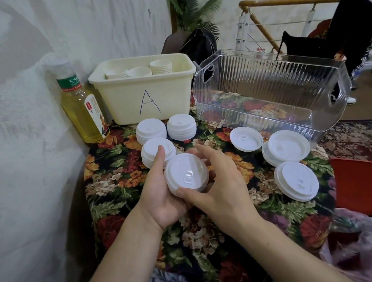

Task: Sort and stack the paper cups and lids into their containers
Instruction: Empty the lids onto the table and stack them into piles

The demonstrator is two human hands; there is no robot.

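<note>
Both hands hold a stack of white lids [186, 172] above the middle of the floral table. My left hand [160, 193] cups it from below and the left; my right hand [214, 183] grips it from the right, thumb on its near edge. Three more lid stacks [151, 128] [181, 124] [152, 148] stand behind it. Loose lids and low stacks [246, 138] [288, 147] [296, 180] lie to the right. A cream bin marked A [144, 95] holds stacked paper cups [160, 66]. A clear ribbed bin [264, 84] stands to its right.
A bottle of yellow liquid [81, 104] stands against the white wall at the left. A red container [359, 183] and a plastic bag [364, 249] sit off the table's right edge. A person's legs [349, 41] and a railing are behind.
</note>
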